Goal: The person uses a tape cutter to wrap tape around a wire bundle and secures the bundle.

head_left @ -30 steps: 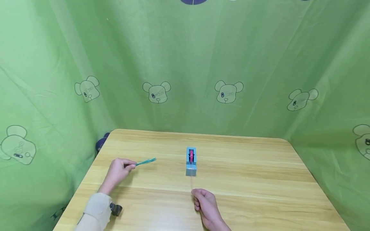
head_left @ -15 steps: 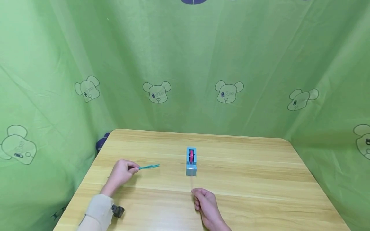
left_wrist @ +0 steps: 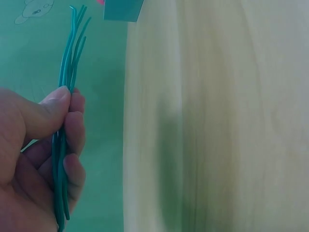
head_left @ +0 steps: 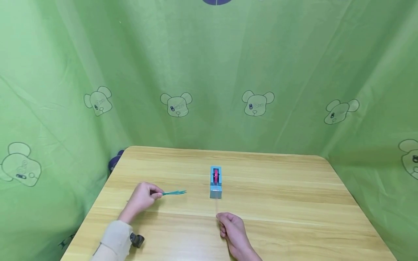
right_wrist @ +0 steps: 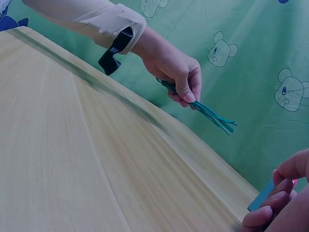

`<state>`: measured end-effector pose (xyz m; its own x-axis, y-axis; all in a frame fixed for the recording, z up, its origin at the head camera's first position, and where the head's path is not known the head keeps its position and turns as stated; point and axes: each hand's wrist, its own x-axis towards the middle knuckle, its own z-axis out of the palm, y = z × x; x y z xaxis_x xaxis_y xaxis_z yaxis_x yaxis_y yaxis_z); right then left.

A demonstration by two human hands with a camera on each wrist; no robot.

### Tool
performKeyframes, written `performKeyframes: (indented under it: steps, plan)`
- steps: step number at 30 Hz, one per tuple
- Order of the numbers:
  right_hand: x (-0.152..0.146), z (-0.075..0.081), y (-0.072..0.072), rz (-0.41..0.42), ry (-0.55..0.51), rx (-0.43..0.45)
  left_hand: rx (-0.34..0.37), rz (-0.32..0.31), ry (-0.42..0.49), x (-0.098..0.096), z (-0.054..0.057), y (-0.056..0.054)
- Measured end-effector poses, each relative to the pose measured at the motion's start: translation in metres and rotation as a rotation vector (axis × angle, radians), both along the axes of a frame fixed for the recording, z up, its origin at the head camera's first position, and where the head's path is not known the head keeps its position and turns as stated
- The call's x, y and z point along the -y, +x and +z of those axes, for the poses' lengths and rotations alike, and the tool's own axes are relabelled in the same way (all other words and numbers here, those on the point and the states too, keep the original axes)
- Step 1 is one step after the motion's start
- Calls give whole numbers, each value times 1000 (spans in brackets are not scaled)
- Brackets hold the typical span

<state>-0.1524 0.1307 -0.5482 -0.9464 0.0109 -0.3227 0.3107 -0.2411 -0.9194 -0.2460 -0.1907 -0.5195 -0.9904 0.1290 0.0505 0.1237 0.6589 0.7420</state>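
My left hand grips a bundle of thin teal strands above the left part of the table. In the left wrist view, thumb and fingers close round the bundle, whose loose ends splay out past the thumb. A light-blue tape dispenser with a pink-red tape roll stands near the middle of the table. From it a strip of clear tape runs toward my right hand, which pinches its end. The right wrist view shows the dispenser partly hidden behind my right fingers.
The wooden table has rounded far corners. A green curtain with bear-head prints hangs behind it and at both sides. On my left wrist sits a small black camera.
My left hand has moved right and nearer the table's front with the teal strands, toward the tape. The right hand, tape and dispenser have stayed in place.
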Motion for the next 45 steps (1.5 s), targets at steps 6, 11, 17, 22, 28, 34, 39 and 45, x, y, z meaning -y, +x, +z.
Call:
performKeyframes:
  steps: [6,11,17,22,28,34,39,45]
  plan:
    - [0,0,0,2,0,0,12,-18,8,-4,-5,1]
    - [0,1,-1,-3,13,1,31,-45,3,-10,-5,2]
    - [0,1,-1,-3,27,4,26,-95,5,-15,-8,1]
    - [0,1,-1,-3,31,-1,29,-122,12,-19,-10,1]
    - [0,1,-1,-7,28,-6,20,-140,8,-25,-10,2]
    - [0,1,0,-7,19,-13,25,-160,8,-30,-11,2]
    - [0,2,-1,-9,19,-9,20,-191,6,-34,-11,2]
    - [0,3,-1,-10,21,-5,42,-201,16,-39,-12,1]
